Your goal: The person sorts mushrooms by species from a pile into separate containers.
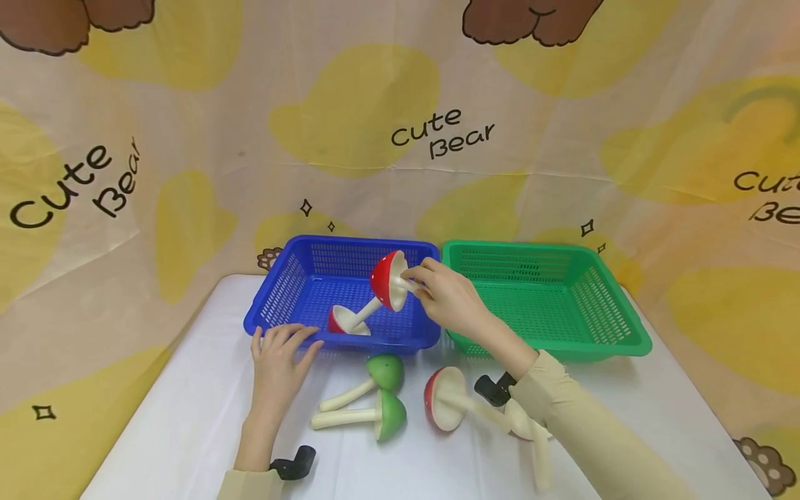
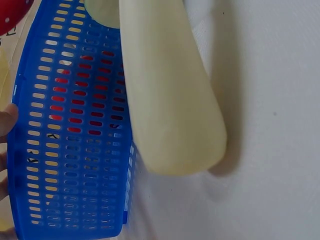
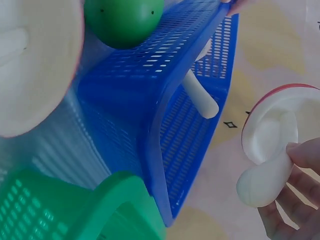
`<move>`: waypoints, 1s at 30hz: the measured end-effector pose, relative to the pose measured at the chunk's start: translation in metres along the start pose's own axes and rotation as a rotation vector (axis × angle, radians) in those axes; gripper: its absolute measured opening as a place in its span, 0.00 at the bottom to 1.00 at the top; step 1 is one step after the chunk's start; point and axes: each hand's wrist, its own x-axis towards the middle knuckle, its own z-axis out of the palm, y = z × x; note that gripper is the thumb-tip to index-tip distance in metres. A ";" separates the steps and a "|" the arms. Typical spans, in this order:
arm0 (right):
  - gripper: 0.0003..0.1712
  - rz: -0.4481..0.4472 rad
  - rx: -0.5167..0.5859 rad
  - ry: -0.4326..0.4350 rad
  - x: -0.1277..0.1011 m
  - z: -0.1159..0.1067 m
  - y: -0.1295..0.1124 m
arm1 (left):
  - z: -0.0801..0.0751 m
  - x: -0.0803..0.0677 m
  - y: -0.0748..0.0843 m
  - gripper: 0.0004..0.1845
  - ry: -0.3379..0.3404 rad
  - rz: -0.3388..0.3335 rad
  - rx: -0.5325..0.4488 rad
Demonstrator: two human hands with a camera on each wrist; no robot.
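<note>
Fingertips of the right hand pinched a spotted red mushroom by its stem in the head view, holding it above the blue basket with the cap facing left; that grip probably kept the wide cap free of the hand. The left hand lay with relaxed, slightly spread fingers on the basket's front rim, perhaps to steady it, and carried nothing. Inside the blue basket, a second red mushroom leaned cap-down near the front wall. A green basket stood just beside it, its mesh floor showing. On the white table, two green mushrooms lay close together, a third red mushroom lay to their right, and a pale mushroom was partly hidden by the right sleeve.

From the left wrist, a thick pale stem filled the foreground. Left fingertips touched the blue rim, and red showed through the basket's slots.

From the right wrist, thumb and fingers closed around the held mushroom's stem, its hollow white underside visible. The second mushroom's stem slanted inside the blue basket, apart from the held one.
</note>
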 end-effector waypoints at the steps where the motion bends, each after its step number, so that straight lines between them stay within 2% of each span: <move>1: 0.15 0.013 0.011 -0.004 0.004 0.002 0.000 | 0.000 0.000 0.000 0.12 0.002 0.001 -0.002; 7: 0.15 0.093 0.064 -0.031 0.025 0.016 0.003 | 0.001 0.001 -0.002 0.13 0.022 0.010 -0.006; 16: 0.17 0.190 0.084 -0.077 0.046 0.034 0.015 | 0.003 0.001 0.000 0.13 0.027 0.018 0.002; 25: 0.19 0.324 0.088 -0.179 0.055 0.059 0.026 | 0.001 0.001 0.000 0.13 0.033 0.023 0.013; 30: 0.19 0.370 0.119 -0.206 0.055 0.072 0.030 | -0.001 0.000 0.001 0.13 0.035 0.024 0.013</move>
